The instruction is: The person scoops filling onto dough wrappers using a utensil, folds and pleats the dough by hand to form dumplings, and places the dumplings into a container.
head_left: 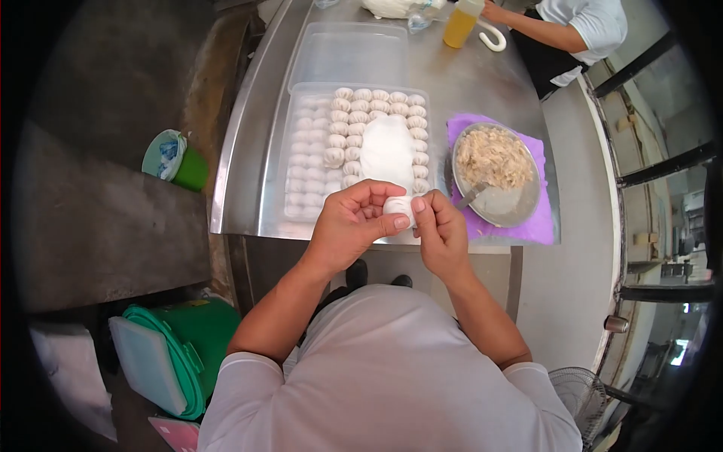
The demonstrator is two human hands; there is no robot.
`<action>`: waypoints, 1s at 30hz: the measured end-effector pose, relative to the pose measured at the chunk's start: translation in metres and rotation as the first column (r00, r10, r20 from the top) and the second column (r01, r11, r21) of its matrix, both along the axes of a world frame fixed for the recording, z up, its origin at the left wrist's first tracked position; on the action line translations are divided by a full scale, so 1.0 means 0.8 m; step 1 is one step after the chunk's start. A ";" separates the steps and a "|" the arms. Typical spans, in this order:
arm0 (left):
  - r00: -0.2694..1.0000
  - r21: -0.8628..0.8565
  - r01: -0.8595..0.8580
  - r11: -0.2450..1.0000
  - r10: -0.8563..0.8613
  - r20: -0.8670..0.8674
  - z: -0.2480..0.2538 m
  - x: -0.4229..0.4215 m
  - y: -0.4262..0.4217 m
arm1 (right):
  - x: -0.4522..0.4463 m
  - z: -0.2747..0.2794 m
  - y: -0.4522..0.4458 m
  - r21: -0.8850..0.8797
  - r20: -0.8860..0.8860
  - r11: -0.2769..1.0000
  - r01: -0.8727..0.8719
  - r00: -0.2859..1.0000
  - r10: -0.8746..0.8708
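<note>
Between my two hands, near the table's front edge, is a small white dough dumpling (398,209). My left hand (352,220) pinches it from the left, and the fingers of my right hand (439,226) are closed on its right side. Just beyond my hands a flat white sheet of dough (387,154) lies over part of a plastic tray (284,181) filled with rows of pleated dumplings (340,105). To the right, a metal bowl (506,214) holds pale minced filling (493,156), with a utensil (473,196) resting in it.
The bowl stands on a purple cloth (536,226) on the steel table (467,87). A clear lid (350,53) lies behind the tray. At the back are a bottle of yellow liquid (459,29) and another person's arm (538,29). Green bins (192,169) stand at the left.
</note>
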State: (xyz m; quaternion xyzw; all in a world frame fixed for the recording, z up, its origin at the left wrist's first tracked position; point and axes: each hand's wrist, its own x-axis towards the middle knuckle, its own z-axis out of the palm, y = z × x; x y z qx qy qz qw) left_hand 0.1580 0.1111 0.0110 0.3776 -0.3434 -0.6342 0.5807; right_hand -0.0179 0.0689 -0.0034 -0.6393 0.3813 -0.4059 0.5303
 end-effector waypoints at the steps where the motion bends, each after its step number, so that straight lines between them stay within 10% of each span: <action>1: 0.999 -0.029 -0.036 0.999 0.037 0.039 0.000 0.009 -0.002 | 0.007 -0.001 -0.002 0.079 0.011 0.997 -0.023 1.000 0.022; 4: 0.957 -0.080 -0.187 0.979 0.200 0.209 -0.019 0.052 -0.011 | 0.021 0.003 -0.011 0.389 0.140 0.919 -0.069 0.990 0.016; 11: 0.430 -0.115 -0.222 0.968 0.204 0.879 -0.021 0.136 -0.019 | 0.026 0.002 -0.035 0.193 -0.093 0.976 -0.105 0.988 0.125; 25: 0.364 -0.290 -0.039 0.956 0.284 0.887 -0.079 0.119 -0.050 | 0.021 -0.014 -0.048 0.203 -0.135 0.975 -0.095 0.983 0.123; 30: 0.212 -0.177 -0.130 0.976 0.202 0.956 -0.078 0.117 -0.056 | 0.028 -0.013 -0.105 -0.072 -0.459 0.996 -0.049 0.888 0.011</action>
